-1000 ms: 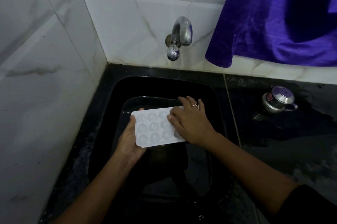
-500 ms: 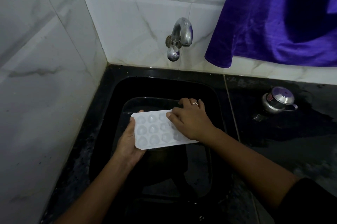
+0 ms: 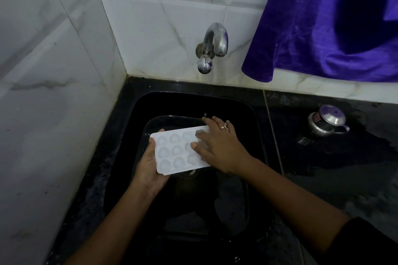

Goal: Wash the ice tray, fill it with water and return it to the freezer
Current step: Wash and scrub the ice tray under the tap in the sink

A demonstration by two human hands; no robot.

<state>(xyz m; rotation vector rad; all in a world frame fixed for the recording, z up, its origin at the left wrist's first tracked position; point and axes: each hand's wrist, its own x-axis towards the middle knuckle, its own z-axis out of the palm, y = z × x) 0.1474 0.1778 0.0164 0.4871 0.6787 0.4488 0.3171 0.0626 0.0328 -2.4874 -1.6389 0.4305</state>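
so, taking it from the big things down: the pale tiled wall (image 3: pixel 64 92) corners around a dark counter (image 3: pixel 333 174) with a black sink (image 3: pixel 193 92) set into it, and a purple cloth (image 3: pixel 323 27) hangs over the tiles at the right. no freezer shows anywhere, so the last step looks some way off. the white ice tray (image 3: pixel 172 150) is held low over the sink basin, roughly level, its hollows facing up and, as far as i can tell, holding no standing water. the left hand (image 3: pixel 148 169) carries it from underneath at the left end; that grip is clamped on the tray, with one fingertip showing past the far corner. the right hand (image 3: pixel 221 148) lies flat across the right part of the tray, fingers stretched out and spread apart over the hollows, the thumb resting on the surface; it pinches nothing. that reads to me as rubbing the hollows clean, so the washing step seems to be the one in hand. the metal tap (image 3: pixel 215 42) sits above on the wall and i see no stream coming from it, so rinsing and filling look not yet done. a small steel pot (image 3: pixel 326 121) with a lid stands on the counter well apart from the sink and plays no part. a ring (image 3: pixel 224 127) sits on the right hand.
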